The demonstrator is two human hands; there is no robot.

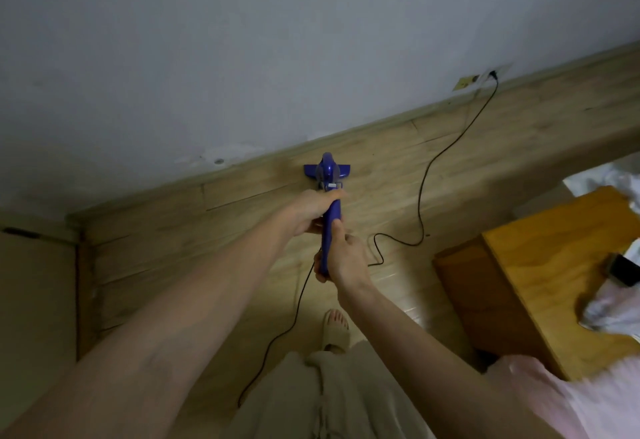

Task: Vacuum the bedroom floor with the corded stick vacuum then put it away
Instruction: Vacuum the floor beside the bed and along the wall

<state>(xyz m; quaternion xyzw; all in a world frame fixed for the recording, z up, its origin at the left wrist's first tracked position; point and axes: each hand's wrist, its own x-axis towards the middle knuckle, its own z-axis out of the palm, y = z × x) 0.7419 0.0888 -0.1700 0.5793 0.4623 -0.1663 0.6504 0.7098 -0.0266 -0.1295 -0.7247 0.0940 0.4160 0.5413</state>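
The blue stick vacuum (328, 175) stands on the wooden floor (381, 168), its floor head just beside the skirting board (242, 165) at the base of the wall. The left hand (313, 212) grips the handle, fingers curled round it at the end nearer the skirting board. The right hand (341, 255) grips the handle end farther from the skirting board, thumb laid along its top. The black power cord (420, 196) runs from the handle across the floor to a wall socket (493, 74) above the skirting board
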